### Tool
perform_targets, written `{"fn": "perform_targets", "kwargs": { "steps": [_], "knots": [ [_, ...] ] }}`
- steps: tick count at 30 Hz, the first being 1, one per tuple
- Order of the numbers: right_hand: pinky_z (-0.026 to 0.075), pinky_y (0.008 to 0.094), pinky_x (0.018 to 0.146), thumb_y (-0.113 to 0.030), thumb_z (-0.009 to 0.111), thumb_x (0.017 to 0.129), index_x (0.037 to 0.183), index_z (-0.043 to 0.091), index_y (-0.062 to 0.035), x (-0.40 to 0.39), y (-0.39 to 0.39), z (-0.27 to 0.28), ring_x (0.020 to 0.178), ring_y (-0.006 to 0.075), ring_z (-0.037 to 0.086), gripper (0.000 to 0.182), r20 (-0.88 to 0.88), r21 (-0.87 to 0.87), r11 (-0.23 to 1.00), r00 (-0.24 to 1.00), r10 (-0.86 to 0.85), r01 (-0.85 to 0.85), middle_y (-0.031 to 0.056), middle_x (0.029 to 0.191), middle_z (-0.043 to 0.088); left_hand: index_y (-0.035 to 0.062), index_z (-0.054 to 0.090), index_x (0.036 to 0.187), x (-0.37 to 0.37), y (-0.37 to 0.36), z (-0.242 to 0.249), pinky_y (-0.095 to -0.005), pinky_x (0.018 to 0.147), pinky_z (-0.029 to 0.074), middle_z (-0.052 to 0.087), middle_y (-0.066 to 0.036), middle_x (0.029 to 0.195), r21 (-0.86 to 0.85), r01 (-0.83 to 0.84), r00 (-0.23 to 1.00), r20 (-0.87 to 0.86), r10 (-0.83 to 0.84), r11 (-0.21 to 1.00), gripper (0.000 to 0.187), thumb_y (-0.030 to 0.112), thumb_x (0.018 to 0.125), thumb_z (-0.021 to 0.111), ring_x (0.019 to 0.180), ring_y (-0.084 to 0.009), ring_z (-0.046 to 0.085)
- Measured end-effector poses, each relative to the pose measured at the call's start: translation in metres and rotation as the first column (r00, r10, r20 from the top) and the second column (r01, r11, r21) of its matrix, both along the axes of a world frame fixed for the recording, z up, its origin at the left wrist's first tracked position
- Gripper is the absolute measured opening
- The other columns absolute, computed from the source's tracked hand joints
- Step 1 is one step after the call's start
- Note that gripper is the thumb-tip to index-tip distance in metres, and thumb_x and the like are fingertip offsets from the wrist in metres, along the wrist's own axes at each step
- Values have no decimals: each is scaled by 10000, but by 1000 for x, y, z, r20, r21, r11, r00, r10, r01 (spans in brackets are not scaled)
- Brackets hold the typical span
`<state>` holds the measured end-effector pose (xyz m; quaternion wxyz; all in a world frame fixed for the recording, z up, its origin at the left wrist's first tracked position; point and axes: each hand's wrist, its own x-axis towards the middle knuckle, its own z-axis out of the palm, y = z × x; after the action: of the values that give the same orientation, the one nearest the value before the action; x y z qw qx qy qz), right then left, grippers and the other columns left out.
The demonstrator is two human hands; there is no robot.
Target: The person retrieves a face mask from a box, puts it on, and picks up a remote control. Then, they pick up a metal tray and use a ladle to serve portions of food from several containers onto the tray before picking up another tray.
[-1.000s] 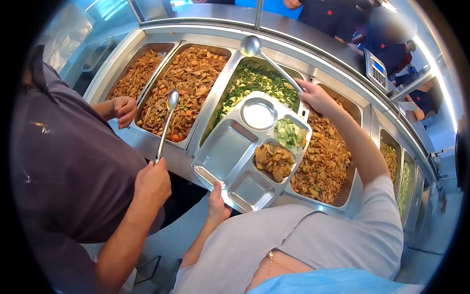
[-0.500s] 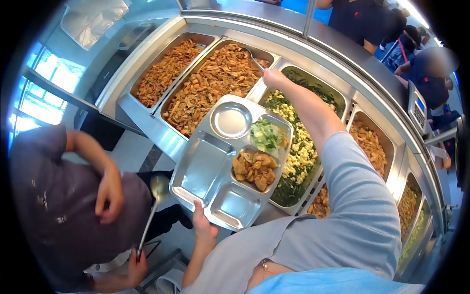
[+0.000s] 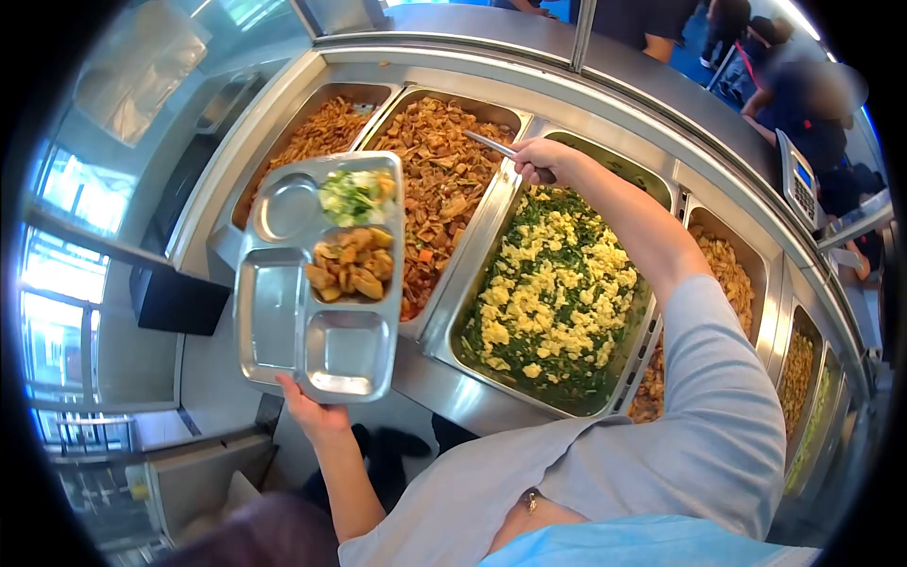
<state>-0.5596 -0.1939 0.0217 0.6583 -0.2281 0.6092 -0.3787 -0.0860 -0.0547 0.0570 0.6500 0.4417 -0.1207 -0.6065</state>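
My left hand [image 3: 314, 413] grips the lower edge of a steel compartment tray [image 3: 269, 317], tilted over the left pans. In that tray, one compartment holds chopped pale-green vegetable [image 3: 351, 197] and another holds browned chunks [image 3: 351, 265]; the other compartments are bare. My right hand [image 3: 543, 161] is closed round the dark-ended handle of a metal serving spoon [image 3: 487, 142]. The spoon's far end reaches into a pan of brown stir-fried food [image 3: 453, 142], and its bowl is hidden there. Below my right forearm lies a pan of scrambled egg and greens [image 3: 553, 293].
Another pan of brown food [image 3: 316, 132] is partly behind the tray. More food pans [image 3: 723, 274] line the right side. A glass-fronted counter [image 3: 699, 99] curves beyond them, with a keypad device [image 3: 800, 184] and people behind it. A blurred dark sleeve [image 3: 255, 534] is at lower left.
The tray has swung left and turned more upright, uncovering the egg and greens. The co-worker with the ladle at left has mostly left view. My right hand still holds the spoon.
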Motion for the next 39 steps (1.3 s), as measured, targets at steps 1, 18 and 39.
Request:
{"fn": "perform_targets", "kwargs": {
  "steps": [1,18,39],
  "knots": [
    [350,165,358,-46,430,889,1192,431,-90,7,-7,-1,442,41,398,307,-14,-7,1000,1000,-3,3,8,653,449,63,321,1320,8,-22,0,-441,987,342,417,-115,1287,-19,-18,1000,7,18,1000,541,397,910,438,1173,-289,412],
    [331,164,364,-39,398,889,1300,381,-155,116,-28,7,453,41,380,428,171,26,951,936,-307,307,-9,665,435,89,299,1324,70,-287,-23,-472,983,347,385,-111,1314,-63,264,962,-50,-267,962,611,500,888,417,1198,-279,397],
    [300,145,364,-48,382,898,1326,371,-112,231,43,74,458,20,363,432,-9,-110,875,880,-475,471,-35,665,433,45,301,1317,9,-418,-87,-476,989,338,407,-126,1299,-262,600,735,-194,-650,756,605,464,900,431,1186,-293,408]
  ]
}}
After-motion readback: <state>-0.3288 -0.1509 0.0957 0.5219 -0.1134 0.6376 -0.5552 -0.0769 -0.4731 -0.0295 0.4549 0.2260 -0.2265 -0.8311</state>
